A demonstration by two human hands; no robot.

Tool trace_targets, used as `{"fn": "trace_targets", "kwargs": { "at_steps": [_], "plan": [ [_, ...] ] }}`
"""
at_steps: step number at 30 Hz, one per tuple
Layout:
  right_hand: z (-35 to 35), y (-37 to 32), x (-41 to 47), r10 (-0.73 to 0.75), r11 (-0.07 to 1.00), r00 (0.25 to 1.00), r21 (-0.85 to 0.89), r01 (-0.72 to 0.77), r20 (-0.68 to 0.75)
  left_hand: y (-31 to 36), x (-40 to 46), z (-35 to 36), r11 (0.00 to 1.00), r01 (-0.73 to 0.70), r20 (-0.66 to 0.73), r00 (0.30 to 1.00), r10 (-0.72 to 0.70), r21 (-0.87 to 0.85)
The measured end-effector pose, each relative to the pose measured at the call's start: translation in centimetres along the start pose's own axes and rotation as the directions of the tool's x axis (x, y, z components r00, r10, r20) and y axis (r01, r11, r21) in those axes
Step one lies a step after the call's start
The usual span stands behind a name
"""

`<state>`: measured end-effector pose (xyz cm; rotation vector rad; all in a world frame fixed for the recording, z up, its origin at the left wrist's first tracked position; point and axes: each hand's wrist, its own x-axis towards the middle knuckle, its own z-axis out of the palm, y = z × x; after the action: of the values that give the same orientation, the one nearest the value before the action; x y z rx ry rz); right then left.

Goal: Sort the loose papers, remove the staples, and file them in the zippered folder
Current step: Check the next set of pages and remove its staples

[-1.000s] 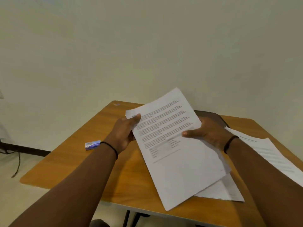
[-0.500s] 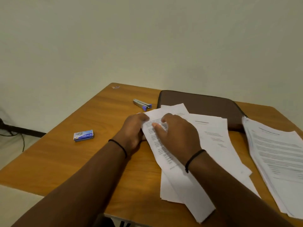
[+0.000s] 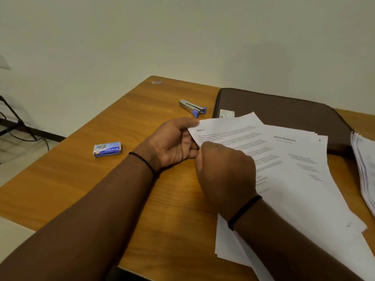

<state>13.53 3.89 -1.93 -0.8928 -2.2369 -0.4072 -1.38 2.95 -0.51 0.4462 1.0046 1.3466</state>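
Now that the sheet (image 3: 233, 132), held up a second ago, lies low over the loose papers (image 3: 300, 159) on the tabletop (image 3: 81, 179), staple work seems next; left hand (image 3: 172, 145) pinches its corner; right hand (image 3: 225, 171) curls there, grip hidden; brown folder (image 3: 284, 110) lies behind, shut.

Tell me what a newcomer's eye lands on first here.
Both hands meet at the table's middle: the left hand and right hand pinch the corner of a printed sheet atop fanned papers. Behind lies the brown zippered folder; a staple remover and blue staple box sit left.
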Motion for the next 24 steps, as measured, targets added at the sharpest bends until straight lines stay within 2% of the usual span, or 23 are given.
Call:
{"fn": "trace_targets", "kwargs": {
  "at_steps": [2,9,14,17,24],
  "plan": [
    [0.0,0.3,0.0,-0.002,1.0,1.0,-0.015,0.001,-0.02,0.0,0.1,-0.2,1.0,-0.006,0.043,0.999,0.006,0.0],
    [0.4,0.9,-0.3,-0.049,0.987,0.989,0.145,0.069,-0.139,0.2,-0.4,0.0,0.995,-0.025,0.124,0.992,0.036,-0.092],
    [0.5,1.0,-0.6,-0.059,0.98,0.992,0.184,0.078,-0.107,0.1,-1.0,0.4,0.984,-0.023,0.103,0.994,0.041,-0.177],
    [0.6,1.4,-0.7,-0.079,0.946,0.993,0.308,0.104,-0.091,0.1,-1.1,0.4,0.981,-0.028,0.087,0.995,0.046,-0.193],
    [0.1,1.7,-0.7,0.013,0.88,1.0,0.475,-0.011,-0.002,0.0,-1.0,0.0,0.986,-0.002,0.087,0.996,0.017,-0.17]
  ]
}}
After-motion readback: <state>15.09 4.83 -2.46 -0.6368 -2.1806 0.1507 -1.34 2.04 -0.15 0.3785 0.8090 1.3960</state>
